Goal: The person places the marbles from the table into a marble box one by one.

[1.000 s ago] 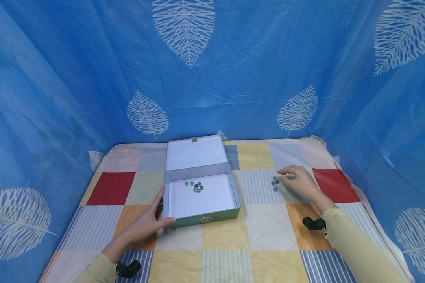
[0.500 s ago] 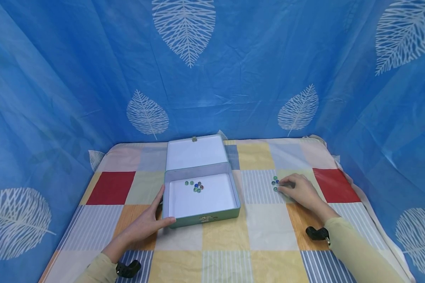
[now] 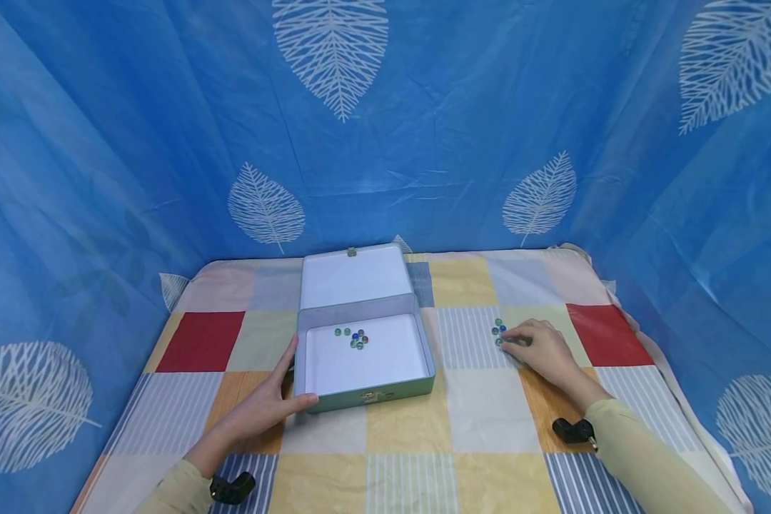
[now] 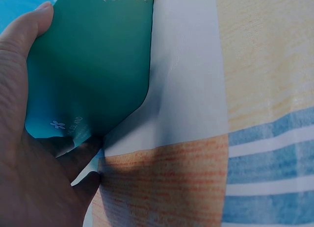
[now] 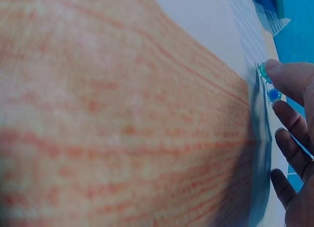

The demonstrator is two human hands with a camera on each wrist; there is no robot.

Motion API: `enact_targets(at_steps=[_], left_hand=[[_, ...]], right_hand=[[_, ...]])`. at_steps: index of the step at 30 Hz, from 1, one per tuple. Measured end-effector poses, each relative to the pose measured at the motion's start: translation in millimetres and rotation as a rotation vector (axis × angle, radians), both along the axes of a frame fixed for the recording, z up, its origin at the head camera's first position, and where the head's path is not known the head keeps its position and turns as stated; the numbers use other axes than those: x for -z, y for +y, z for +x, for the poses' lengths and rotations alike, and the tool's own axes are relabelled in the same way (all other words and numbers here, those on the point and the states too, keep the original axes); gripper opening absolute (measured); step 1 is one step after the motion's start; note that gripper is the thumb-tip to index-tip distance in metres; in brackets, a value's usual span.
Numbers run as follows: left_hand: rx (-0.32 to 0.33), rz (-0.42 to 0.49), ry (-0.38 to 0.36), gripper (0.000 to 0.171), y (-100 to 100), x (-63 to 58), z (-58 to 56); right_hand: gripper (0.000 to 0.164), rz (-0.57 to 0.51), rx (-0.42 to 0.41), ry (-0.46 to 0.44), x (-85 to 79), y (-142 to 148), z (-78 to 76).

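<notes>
An open green tin box (image 3: 375, 395) with a white inside holds several glass marbles (image 3: 360, 340). My left hand (image 3: 266, 408) rests against its front left corner, fingers along the left side and thumb at the front. In the left wrist view the hand (image 4: 34, 158) touches the green tin wall (image 4: 98, 65). Right of the box, a small group of marbles lies on the cloth. My right hand (image 3: 547, 355) is beside them, fingers bent. In the right wrist view its thumb (image 5: 287, 80) touches or overlaps a green marble (image 5: 265, 72); a blue marble (image 5: 274, 94) sits just above the index fingertip.
The hinged lid (image 3: 356, 275) lies back behind the box. A patchwork-pattern cloth (image 3: 405, 432) covers the table. Blue curtains (image 3: 424, 143) with white leaf prints hang around the back and sides.
My right hand has moved down, toward the near side of the loose marbles, its fingertips now by the nearest green one. The left hand and the box stay put.
</notes>
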State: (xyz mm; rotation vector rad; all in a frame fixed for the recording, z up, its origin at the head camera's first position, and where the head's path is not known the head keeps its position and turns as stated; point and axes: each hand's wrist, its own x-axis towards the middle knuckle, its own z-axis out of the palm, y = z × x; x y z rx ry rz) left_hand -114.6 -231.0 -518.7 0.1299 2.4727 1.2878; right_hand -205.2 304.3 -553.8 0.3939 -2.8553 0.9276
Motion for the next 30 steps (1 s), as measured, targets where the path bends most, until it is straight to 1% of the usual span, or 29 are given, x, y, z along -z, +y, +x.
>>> enact_targets(at_steps=[6, 19, 30], left_hand=[[-0.001, -0.005, 0.002, 0.109, 0.7, 0.0, 0.3], [-0.006, -0.01, 0.009, 0.111, 0.8, 0.6, 0.3], [-0.007, -0.018, 0.007, 0.11, 0.5, 1.0, -0.3]], right_hand=[[0.023, 0.002, 0.0, 0.016, -0.2, -2.1, 0.3], [0.021, 0.029, 0.01, 0.014, 2.2, -5.4, -1.0], [0.016, 0.024, 0.02, 0.022, 3.7, -5.9, -2.0]])
